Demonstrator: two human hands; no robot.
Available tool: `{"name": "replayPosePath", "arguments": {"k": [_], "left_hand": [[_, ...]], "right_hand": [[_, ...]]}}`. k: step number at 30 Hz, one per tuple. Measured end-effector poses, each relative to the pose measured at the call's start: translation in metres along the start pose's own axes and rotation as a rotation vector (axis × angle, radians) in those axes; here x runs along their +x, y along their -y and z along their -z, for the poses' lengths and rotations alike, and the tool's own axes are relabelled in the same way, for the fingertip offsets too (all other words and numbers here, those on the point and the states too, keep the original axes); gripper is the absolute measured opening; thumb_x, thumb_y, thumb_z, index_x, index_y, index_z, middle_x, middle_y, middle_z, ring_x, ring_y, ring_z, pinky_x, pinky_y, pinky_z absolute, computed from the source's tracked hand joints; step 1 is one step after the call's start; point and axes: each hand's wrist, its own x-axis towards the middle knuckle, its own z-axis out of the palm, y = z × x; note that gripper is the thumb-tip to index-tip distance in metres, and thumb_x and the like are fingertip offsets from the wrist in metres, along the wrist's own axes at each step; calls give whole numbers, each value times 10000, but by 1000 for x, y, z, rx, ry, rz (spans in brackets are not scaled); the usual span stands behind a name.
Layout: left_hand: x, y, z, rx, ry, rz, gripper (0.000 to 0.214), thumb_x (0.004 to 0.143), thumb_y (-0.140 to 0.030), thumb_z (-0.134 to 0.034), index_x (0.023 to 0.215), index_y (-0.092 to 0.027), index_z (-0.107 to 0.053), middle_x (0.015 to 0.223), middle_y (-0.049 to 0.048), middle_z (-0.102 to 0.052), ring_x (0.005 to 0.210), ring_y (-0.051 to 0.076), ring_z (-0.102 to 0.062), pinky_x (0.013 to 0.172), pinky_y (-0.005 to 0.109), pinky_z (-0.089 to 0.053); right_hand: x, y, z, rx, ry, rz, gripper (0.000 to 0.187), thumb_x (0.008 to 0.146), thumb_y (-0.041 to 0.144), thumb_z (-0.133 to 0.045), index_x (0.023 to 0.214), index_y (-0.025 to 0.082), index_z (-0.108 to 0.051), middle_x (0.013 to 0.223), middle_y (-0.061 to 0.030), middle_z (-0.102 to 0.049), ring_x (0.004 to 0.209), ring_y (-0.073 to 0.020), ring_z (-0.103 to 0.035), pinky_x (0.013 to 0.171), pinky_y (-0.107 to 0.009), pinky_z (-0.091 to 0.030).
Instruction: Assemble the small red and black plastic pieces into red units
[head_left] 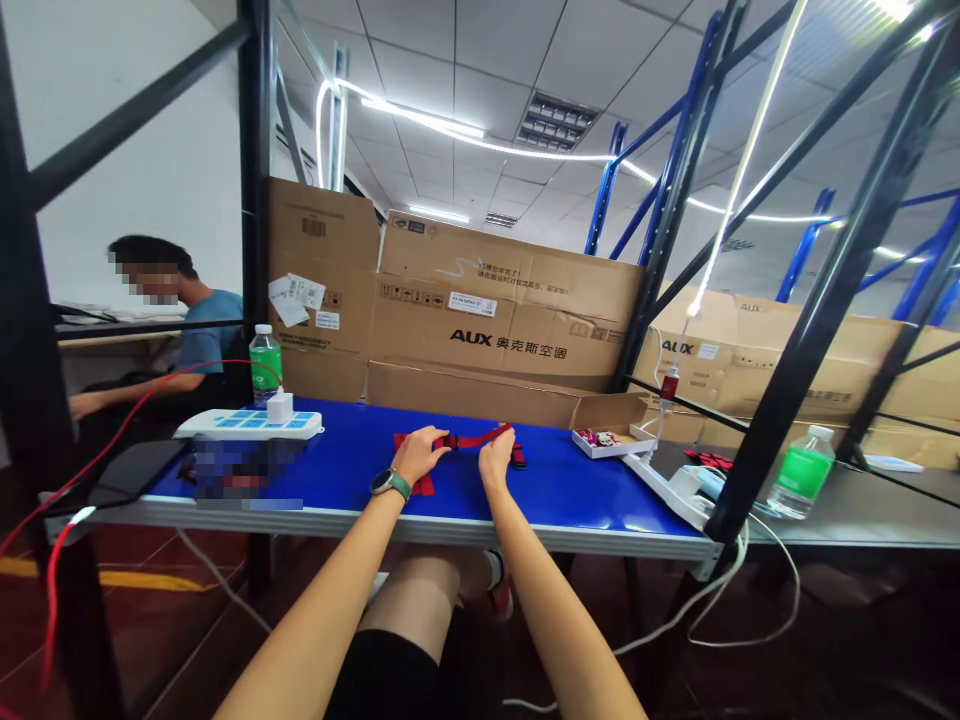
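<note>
A red strap (474,440) with a black buckle (451,441) is stretched between my two hands, just above the blue tabletop (592,500). My left hand (418,456), with a watch (390,483) on its wrist, pinches the strap at the buckle. The other end of the strap is gripped by my right hand (496,458), its fingers closed. More red strap (424,486) lies on the table under and beside my left hand. Right of my right hand rests another red and black piece (519,456), partly hidden by the hand.
At the left are a power strip (247,424) with a white plug and a green-labelled bottle (265,365). A small open box (611,442) and another power strip (675,492) lie at the right. Cardboard (510,310) walls the back. A person (202,330) sits beyond the left post.
</note>
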Motion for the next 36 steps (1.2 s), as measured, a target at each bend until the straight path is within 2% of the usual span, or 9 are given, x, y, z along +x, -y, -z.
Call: {"name": "replayPosePath", "arguments": {"k": [4,7,9,15,21,26,30,33,36], "left_hand": [[0,7,-7,-46,-47,5,350,888,-154,-582,1228,-162,-663,1210,121,-695,1152,250,-634,1049,393,-471],[2,7,-6,-111,-72,35,306,863,-159,-607,1163,-167,-668,1116,106,-723,1044,237,-674,964,375,-517],[2,6,-4,-161,-73,72,186,856,-188,-623,1032,-182,-686,987,79,-742,905,214,-695,849,338,-543],[3,2,2,-182,-100,135,46,864,-225,-615,852,-196,-649,823,51,-717,756,192,-669,738,301,-510],[3,-1,17,-72,-664,327,117,922,-176,-496,983,-172,-596,982,124,-646,953,256,-611,867,380,-477],[2,4,26,-94,-913,423,189,978,-190,-398,1045,-172,-574,1042,133,-596,1018,258,-576,911,395,-460],[3,10,19,-150,-839,369,193,979,-228,-438,1126,-172,-551,1056,128,-616,985,241,-605,893,379,-475],[4,13,11,-214,-671,316,170,951,-271,-525,1100,-190,-540,958,76,-645,758,188,-632,755,319,-493],[4,15,6,-208,-568,293,83,927,-285,-568,901,-208,-550,809,16,-635,606,151,-602,670,280,-469]], "right_hand": [[-10,10,7,-190,-112,70,675,810,112,-426,1474,77,-311,1379,-277,-420,1287,-374,-417,986,-501,-378],[-21,20,4,-333,191,431,582,836,185,-520,1412,176,-435,1369,-186,-500,1282,-316,-429,1039,-464,-331],[-27,24,-1,-390,414,561,434,871,263,-566,1300,210,-538,1288,-139,-586,1216,-290,-484,1025,-450,-328],[-26,25,-8,-478,497,500,225,940,304,-583,1139,208,-628,1109,-102,-698,1088,-243,-588,935,-365,-341],[-19,21,-5,-566,475,417,157,922,290,-608,1021,185,-670,1023,-109,-715,993,-239,-635,837,-326,-374],[-22,15,-4,-672,416,316,222,879,164,-572,1079,136,-664,1076,-172,-683,1044,-273,-603,913,-386,-369],[-29,21,1,-609,310,424,584,816,160,-574,1393,131,-485,1344,-214,-553,1277,-332,-437,1037,-492,-282],[-34,29,3,-468,452,655,510,875,218,-504,1384,201,-475,1305,-150,-587,1225,-284,-478,1034,-456,-300],[-36,32,1,-389,613,720,409,924,258,-464,1328,203,-484,1168,-125,-657,1083,-259,-575,958,-409,-376]]}}
